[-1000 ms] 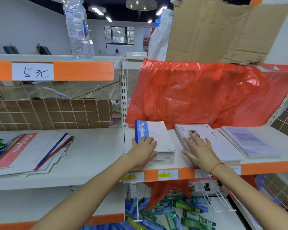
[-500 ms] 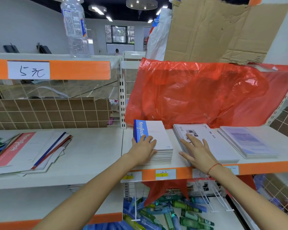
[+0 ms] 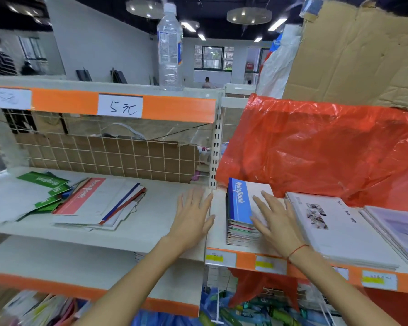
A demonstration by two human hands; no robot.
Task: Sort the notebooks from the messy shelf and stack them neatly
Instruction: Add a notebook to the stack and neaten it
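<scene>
the neat stack of notebooks (image 3: 242,215), topped by one with a blue spine band, sits at centre right of the frame on the right shelf (image 3: 218,234), just left of a wider white-covered stack (image 3: 335,229). the messy pile of notebooks (image 3: 97,203), red, white and green covers fanned at odd angles, lies at centre left on the left shelf (image 3: 165,208). the left hand (image 3: 193,217) is flat with fingers spread over the bare shelf between the two, holding nothing; the right hand (image 3: 275,220) lies flat, fingers straight, on the top cover of the neat stack. these look like thin, soft-covered books: light singly, floppy, and their smooth covers likely slide on one another. a few together would probably be best taken by the spine edge, thumb on top and fingers beneath, rather than by a corner, which would bend. the loose pile looks apt to shed books if dragged.
</scene>
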